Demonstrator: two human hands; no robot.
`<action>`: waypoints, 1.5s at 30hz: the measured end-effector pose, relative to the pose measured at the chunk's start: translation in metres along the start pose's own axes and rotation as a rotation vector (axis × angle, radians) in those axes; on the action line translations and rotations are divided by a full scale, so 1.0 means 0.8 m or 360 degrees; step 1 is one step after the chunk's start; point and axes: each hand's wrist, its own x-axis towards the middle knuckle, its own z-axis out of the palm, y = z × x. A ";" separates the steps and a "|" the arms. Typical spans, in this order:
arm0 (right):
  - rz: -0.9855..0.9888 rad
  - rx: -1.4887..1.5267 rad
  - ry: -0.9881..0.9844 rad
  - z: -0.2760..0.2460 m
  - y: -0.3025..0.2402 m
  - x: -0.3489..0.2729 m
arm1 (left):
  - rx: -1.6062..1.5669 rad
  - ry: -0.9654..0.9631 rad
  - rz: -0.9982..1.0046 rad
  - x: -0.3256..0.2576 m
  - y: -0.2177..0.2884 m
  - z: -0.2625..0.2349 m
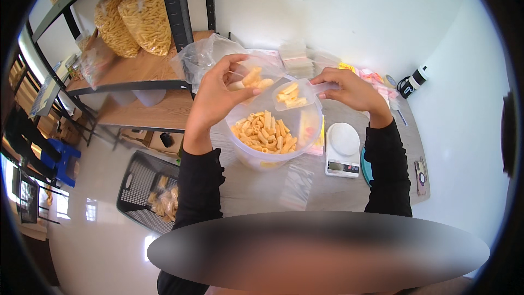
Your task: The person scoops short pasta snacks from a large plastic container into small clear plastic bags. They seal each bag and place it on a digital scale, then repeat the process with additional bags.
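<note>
My left hand (217, 94) pinches a small clear plastic bag (254, 78) with several yellow tube-shaped snack pieces in it. The handle of a translucent scoop is gripped by my right hand (348, 90). The scoop (279, 107) carries several more pieces and sits just right of the bag. Below both hands stands a round translucent tub (262, 162), its bottom covered by a heap of snack pieces (265, 133). A flat clear bag (299, 184) lies on the table in front of the tub.
A white kitchen scale (343, 152) stands right of the tub, partly over a teal round object (365, 165). Farther right are a phone (420, 177) and a black-and-white bottle (413, 82). Large snack bags (146, 21) fill a shelf at left; a dark crate (134, 203) is on the floor.
</note>
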 end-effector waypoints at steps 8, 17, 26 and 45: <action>-0.0240 -0.0308 -0.0030 0.068 -0.007 0.023 | 0.0001 0.0050 -0.0035 -0.007 0.010 -0.010; -0.0520 -0.1155 0.0114 0.107 -0.022 0.068 | 0.0013 0.0148 0.0045 -0.008 0.014 -0.012; -0.1091 -0.0607 0.0473 0.163 -0.002 0.112 | 0.0288 0.0185 0.0130 0.008 -0.017 0.031; 0.0056 0.0112 -0.1014 0.137 0.002 0.127 | 0.0208 0.0321 0.0102 0.012 -0.025 0.036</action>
